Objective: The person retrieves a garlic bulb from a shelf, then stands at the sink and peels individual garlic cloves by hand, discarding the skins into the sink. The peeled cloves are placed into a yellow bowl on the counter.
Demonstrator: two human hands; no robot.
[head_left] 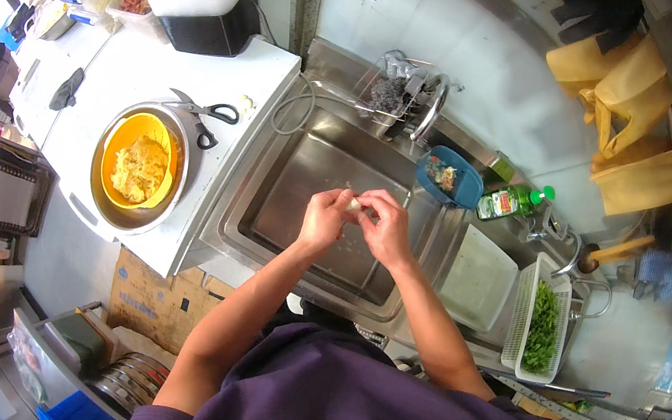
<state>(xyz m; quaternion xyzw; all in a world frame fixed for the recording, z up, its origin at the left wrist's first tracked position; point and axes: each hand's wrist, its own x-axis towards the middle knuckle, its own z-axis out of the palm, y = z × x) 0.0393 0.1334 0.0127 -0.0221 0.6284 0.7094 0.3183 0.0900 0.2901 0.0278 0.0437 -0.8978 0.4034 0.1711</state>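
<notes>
Over the stainless steel sink (306, 182), my left hand (323, 220) and my right hand (387, 228) meet at the fingertips. Between them they pinch a small white piece of food (353, 205), perhaps a garlic clove; the fingers cover most of it. Small pale scraps lie on the sink floor below. Just right of my hands, a blue plastic strainer basket (470, 182) at the sink's edge contains food scraps.
On the white counter (113, 74) at left, a yellow colander (167, 193) of shredded yellow food sits in a steel bowl (189, 167), near scissors (201, 113). A curved faucet (435, 107), dish soap bottle (504, 202) and white basket of leafy greens (509, 340) stand along the right.
</notes>
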